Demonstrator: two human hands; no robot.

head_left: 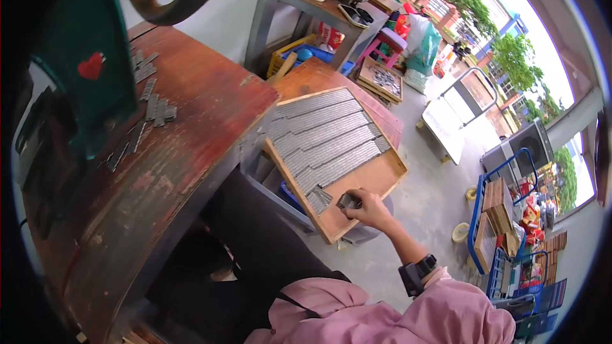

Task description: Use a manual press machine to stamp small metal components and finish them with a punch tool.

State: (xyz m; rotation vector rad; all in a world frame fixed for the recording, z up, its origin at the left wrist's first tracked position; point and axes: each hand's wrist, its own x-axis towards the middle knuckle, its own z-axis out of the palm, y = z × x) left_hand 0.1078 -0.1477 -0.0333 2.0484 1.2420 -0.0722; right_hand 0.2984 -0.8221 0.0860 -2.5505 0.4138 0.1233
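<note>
My right hand reaches out over the near end of a shallow wooden tray and pinches a small stack of grey metal pieces. Long rows of the same grey metal pieces fill most of the tray, with a short stack just left of my hand. A black watch sits on that wrist, above a pink sleeve. My left hand is out of view.
A worn reddish workbench to my left holds loose grey metal strips beside a green machine. Behind the tray stand a metal table with a bottle, a blue crate, a second tray of parts and a blue cart at right.
</note>
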